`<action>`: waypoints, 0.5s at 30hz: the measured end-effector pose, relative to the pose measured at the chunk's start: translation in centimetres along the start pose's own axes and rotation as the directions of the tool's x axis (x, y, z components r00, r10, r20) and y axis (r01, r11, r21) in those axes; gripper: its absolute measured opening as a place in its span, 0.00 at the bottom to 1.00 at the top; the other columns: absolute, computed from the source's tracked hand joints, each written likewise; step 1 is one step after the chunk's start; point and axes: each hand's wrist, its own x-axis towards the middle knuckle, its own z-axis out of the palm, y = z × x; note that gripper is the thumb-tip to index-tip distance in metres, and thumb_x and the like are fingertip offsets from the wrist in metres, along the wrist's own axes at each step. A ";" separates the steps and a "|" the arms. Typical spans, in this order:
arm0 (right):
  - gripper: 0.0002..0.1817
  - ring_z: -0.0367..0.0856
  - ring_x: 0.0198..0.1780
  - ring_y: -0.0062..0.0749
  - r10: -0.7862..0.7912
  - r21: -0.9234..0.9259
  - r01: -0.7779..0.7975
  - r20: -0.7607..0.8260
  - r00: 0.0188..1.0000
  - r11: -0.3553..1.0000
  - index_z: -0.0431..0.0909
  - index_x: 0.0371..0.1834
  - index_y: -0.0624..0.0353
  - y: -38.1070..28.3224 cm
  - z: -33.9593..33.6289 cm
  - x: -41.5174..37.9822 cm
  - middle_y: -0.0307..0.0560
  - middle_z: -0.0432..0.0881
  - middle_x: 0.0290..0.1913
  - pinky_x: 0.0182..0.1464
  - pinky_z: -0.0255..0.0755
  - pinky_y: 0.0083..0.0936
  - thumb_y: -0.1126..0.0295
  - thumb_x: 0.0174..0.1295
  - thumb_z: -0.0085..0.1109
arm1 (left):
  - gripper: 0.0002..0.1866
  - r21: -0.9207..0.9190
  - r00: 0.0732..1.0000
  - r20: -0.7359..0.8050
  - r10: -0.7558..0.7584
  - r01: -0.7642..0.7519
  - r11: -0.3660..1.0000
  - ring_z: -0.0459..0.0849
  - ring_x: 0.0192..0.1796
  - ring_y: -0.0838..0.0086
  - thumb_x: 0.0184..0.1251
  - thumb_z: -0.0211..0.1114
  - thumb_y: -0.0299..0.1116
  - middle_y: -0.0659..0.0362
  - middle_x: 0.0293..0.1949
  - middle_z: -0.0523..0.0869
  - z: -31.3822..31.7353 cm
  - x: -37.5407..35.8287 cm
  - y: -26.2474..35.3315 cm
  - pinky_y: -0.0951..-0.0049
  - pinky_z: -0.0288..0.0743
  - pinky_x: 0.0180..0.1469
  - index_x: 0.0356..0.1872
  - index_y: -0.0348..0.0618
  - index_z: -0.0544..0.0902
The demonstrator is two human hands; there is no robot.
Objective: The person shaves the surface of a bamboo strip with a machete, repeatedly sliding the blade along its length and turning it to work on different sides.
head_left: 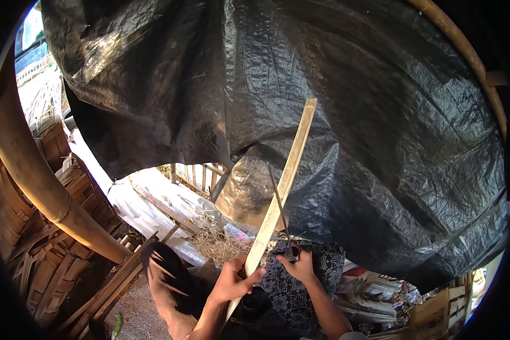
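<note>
My left hand (232, 281) is wrapped round the lower part of a long, pale bamboo strip (283, 190), which slants up and to the right. To its right, my right hand (299, 266) is closed on the handle of a knife (281, 207) with a thin, dark blade. That blade points upward and crosses the strip in view; whether the two touch I cannot tell. A dark patterned cloth (292, 292) lies over my lap beneath the hands.
A large black tarp (345, 102) hangs in front. A thick bamboo pole (45, 192) curves down the left side, near stacked split bamboo (51, 266). Shavings (218, 243) lie beyond my knees, and more scraps (374, 300) lie at the lower right.
</note>
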 end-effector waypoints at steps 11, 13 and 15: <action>0.10 0.79 0.23 0.47 -0.163 -0.528 0.085 -0.104 0.981 0.845 0.77 0.28 0.55 -0.5 -6.1 9.5 0.50 0.79 0.20 0.28 0.73 0.36 0.74 0.37 0.61 | 0.15 0.045 0.999 -0.008 0.043 -0.042 0.998 0.71 0.14 0.87 0.61 0.65 0.33 0.66 0.17 0.75 0.8 2.0 3.7 0.85 0.63 0.14 0.38 0.29 0.74; 0.10 0.79 0.23 0.47 -0.169 -0.452 0.097 -0.122 0.978 0.887 0.77 0.27 0.55 0.4 -5.2 9.9 0.50 0.78 0.19 0.27 0.73 0.34 0.73 0.38 0.62 | 0.16 0.077 0.999 -0.013 0.049 -0.048 0.996 0.71 0.13 0.87 0.61 0.65 0.33 0.65 0.17 0.75 1.2 2.4 3.7 0.85 0.62 0.13 0.38 0.28 0.74; 0.09 0.79 0.23 0.46 -0.177 -0.374 0.123 -0.113 0.978 0.919 0.77 0.26 0.55 1.3 -4.6 8.9 0.49 0.78 0.19 0.25 0.72 0.33 0.72 0.38 0.62 | 0.17 0.066 0.999 -0.014 0.050 -0.049 0.997 0.70 0.13 0.88 0.60 0.66 0.34 0.66 0.16 0.75 1.2 2.8 2.8 0.86 0.60 0.13 0.39 0.28 0.74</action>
